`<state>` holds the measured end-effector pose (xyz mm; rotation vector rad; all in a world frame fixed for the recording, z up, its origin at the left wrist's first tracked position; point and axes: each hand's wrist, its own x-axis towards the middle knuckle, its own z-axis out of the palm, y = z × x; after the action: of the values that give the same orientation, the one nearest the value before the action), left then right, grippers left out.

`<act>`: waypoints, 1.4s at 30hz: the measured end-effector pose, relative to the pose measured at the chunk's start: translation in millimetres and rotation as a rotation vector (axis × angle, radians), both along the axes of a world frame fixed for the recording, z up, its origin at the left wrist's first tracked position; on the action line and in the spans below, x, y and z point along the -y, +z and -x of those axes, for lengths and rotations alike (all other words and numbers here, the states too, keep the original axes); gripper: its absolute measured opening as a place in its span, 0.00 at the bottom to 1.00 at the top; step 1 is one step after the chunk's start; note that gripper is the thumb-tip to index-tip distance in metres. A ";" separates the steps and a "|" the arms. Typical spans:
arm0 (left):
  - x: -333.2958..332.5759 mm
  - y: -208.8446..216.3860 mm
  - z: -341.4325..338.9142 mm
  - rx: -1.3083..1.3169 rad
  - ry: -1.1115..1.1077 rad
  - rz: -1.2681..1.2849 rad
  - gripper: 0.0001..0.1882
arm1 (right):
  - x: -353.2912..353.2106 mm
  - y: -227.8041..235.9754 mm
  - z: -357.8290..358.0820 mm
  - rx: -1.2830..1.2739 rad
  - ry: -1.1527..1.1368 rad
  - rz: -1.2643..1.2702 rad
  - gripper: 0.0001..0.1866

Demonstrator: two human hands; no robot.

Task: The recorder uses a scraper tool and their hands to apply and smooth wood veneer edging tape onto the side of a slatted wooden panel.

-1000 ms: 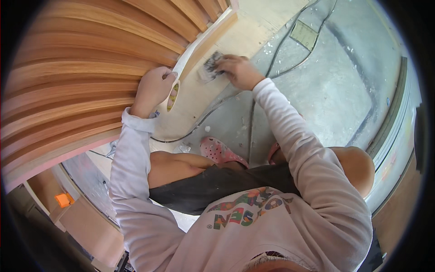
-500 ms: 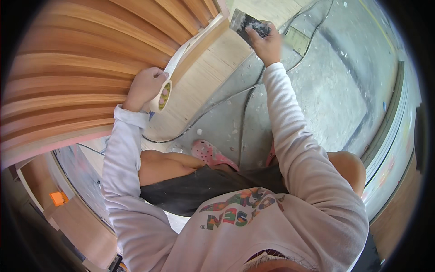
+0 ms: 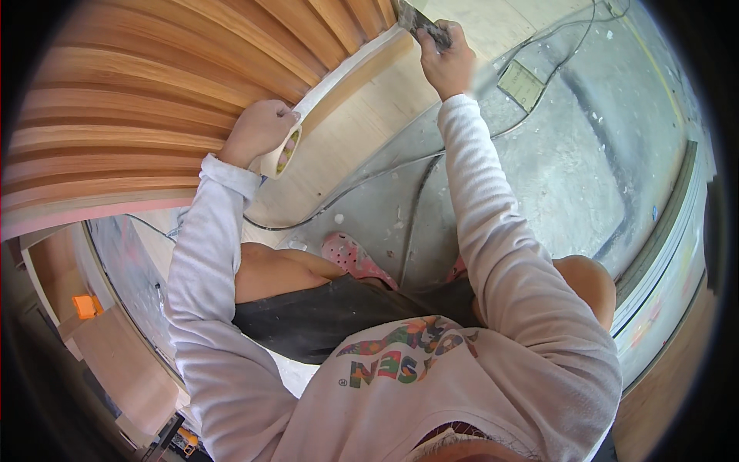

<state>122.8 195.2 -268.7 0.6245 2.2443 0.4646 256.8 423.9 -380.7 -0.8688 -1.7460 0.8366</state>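
My left hand (image 3: 260, 132) is closed on a roll of masking tape (image 3: 271, 165) beside the edge of a ribbed, orange-brown wooden panel (image 3: 154, 92). From the roll a pale tape strip (image 3: 327, 86) runs along the panel's curved edge toward the far end. There my right hand (image 3: 450, 65) grips a scraper (image 3: 418, 23) with a flat, smeared dark blade. The blade's left side meets the panel edge at the strip's far end. Part of the roll is hidden behind my left fingers.
Pale boards (image 3: 362, 127) lie alongside the panel. A dark cable (image 3: 354, 185) snakes over the grey, speckled floor (image 3: 554, 169) past a small flat greenish piece (image 3: 521, 85). Pink clogs (image 3: 356, 256) are on my feet. An orange object (image 3: 87, 306) sits at the far left near wooden pieces.
My right hand has brought the scraper up and left against the panel edge. The tape strip now lies closer along that edge. My left hand has shifted slightly right and up with the roll.
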 end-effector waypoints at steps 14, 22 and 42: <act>7.6 -6.1 1.6 -0.012 -0.106 -0.062 0.15 | 4.7 2.9 10.0 -0.067 0.012 -0.074 0.11; -2.8 6.0 -8.6 0.091 0.023 0.007 0.15 | -5.6 -4.2 5.0 0.132 0.042 -0.045 0.12; -6.9 5.4 -8.4 0.100 -0.007 -0.014 0.15 | -14.9 -7.2 3.8 -0.115 0.063 0.109 0.13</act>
<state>131.3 202.0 -263.4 0.6032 2.1450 0.4980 253.1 438.9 -388.0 -0.8245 -1.6465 1.0117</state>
